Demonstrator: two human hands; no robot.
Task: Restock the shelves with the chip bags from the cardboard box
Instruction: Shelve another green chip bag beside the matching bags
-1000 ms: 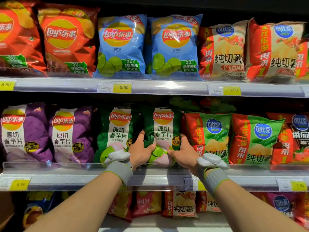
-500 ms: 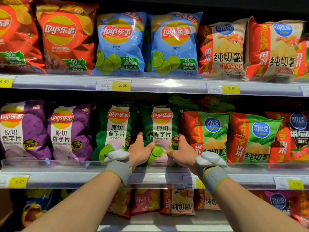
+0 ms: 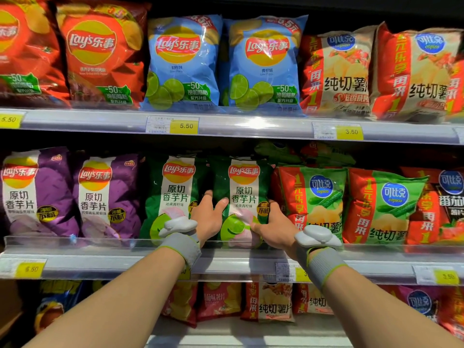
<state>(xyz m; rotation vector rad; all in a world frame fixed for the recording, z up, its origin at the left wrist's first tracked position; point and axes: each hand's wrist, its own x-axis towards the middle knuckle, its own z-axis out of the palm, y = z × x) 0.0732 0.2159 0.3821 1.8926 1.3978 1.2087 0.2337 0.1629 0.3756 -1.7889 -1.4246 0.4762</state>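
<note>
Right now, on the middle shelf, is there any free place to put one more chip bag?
Hardly. The middle shelf is packed: purple bags, green Lay's bags, green Copico bags side by side. Both hands, left hand and right hand, hold the green Lay's bag. Only dark headroom shows above the bags, under the upper shelf.

A shop: shelves (image 3: 251,126) packed with chip bags (image 3: 180,66), yellow price tags (image 3: 185,126) along the rails.
</note>
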